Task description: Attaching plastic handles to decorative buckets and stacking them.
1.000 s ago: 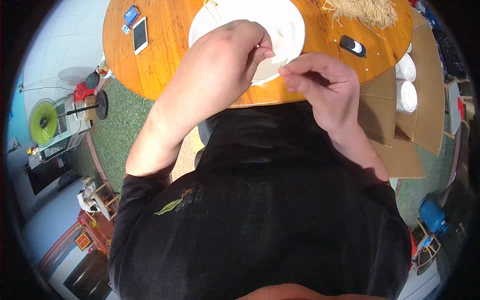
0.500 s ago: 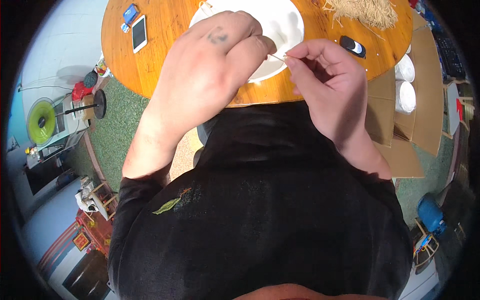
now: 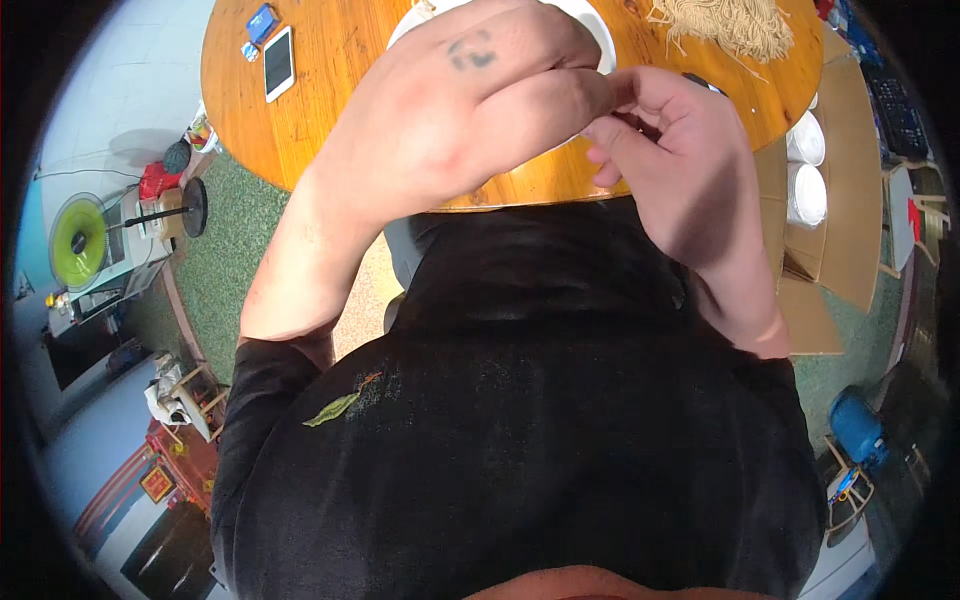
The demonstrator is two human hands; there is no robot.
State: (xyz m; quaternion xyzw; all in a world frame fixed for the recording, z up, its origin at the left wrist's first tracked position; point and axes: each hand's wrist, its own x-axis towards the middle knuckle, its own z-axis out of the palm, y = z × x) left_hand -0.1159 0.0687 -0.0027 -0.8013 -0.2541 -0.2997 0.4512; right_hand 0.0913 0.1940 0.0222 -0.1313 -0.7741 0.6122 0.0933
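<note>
The white dish (image 3: 590,18) lies partly hidden beneath the left hand (image 3: 480,95)

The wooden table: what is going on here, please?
At the round wooden table, a person in black has the left hand and right hand close together; anything pinched between them is hidden. The left hand hides most of a white dish. Beige strands lie to the right, a phone to the left.
</note>
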